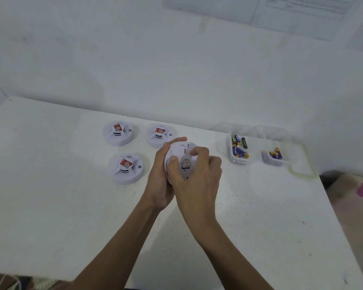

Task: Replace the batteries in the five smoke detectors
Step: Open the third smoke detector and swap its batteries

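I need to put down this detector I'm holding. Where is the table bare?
Bare: the wide near-left table, in front of the nearest resting detector; also the near-right stretch in front of the battery tubs. Crowded: the far strip, where detectors, the left hand, right hand and tubs line up.

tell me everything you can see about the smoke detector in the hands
The smoke detector is a round white disc, seemingly plastic, held above the table, its back tilted toward the camera. An opening there shows a recess with dark parts. The left hand grips its left rim; the right hand curls over its right side.
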The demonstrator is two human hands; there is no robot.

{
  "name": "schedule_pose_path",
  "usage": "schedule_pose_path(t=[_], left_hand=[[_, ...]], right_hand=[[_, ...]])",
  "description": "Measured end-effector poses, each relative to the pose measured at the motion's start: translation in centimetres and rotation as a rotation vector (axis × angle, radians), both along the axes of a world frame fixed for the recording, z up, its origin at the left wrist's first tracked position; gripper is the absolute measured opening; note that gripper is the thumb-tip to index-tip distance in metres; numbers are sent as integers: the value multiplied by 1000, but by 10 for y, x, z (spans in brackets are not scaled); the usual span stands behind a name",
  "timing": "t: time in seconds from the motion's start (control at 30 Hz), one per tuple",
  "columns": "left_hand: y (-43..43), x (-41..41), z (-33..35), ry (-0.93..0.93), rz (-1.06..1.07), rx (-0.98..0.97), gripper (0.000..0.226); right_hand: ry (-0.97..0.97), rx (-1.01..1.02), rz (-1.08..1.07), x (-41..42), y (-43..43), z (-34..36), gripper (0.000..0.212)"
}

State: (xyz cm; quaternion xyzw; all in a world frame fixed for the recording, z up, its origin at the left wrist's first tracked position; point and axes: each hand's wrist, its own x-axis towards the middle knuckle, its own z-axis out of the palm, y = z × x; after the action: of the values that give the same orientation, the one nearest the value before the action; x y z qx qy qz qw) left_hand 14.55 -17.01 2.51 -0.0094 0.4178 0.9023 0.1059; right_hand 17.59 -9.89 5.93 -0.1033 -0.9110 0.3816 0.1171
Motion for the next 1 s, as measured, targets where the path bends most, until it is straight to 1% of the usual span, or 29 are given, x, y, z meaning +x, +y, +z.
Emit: schedule_pose_path(t=[0.1, 0.17, 0.27, 0.33, 0.43, 0.5, 0.53, 0.57, 0.6, 0.63, 0.67, 0.73, 0.77, 0.8, 0.87, 0.93, 0.97, 1.0], left_hand=[[-2, 0, -1, -20, 6, -28, 47], [-4, -2, -3, -44, 2, -42, 43], [-7, -4, -5, -59, -24, -36, 45], [-9, -4, -4, -42, -36, -59, 42], [-12, -5, 3, -3, -56, -94, 38], [-14, -6, 8, 9, -63, -160, 29], [-15, -7, 10, 12, -59, -208, 31], [-15, -7, 11, 15, -58, -255, 38], [-16, -8, 11, 29, -68, -292, 43], [-16, -8, 11, 51, -73, -327, 43], [-16, -8, 11, 74, -69, -361, 38], [-17, -8, 12, 94, -41, -417, 24], [-19, -7, 13, 102, -28, -443, 23], [-20, -8, 12, 107, -17, -469, 26], [-24, -8, 12, 108, -7, -505, 28], [-28, -9, 13, 107, 2, -544, 25], [-30, -9, 14, 105, 2, -558, 26], [-31, -9, 16, 105, -2, -566, 27]], right_hand=[[11, -3, 45, 1, 5, 0, 51], [13, -5, 98, 0, 10, 0, 50], [38, -76, 122, -3, 19, -4, 53], [50, -136, 150, -4, 25, -7, 50], [-8, -234, 196, -5, 34, -9, 52], [-82, -311, 228, -6, 39, -9, 61], [-115, -333, 245, -6, 41, -9, 65], [-142, -344, 257, -6, 43, -10, 68], [-156, -360, 265, -6, 46, -11, 67], [-154, -379, 275, -6, 49, -12, 64], [-143, -410, 287, -7, 52, -12, 60], [-114, -536, 302, -7, 58, -12, 44], [-110, -638, 297, -8, 61, -12, 36], [-124, -746, 282, -8, 63, -11, 33], [-170, -933, 248, -10, 69, -12, 46], [-197, -1066, 245, -11, 74, -14, 60], [-209, -1111, 247, -12, 76, -13, 62], [-221, -1135, 245, -12, 78, -13, 59]])
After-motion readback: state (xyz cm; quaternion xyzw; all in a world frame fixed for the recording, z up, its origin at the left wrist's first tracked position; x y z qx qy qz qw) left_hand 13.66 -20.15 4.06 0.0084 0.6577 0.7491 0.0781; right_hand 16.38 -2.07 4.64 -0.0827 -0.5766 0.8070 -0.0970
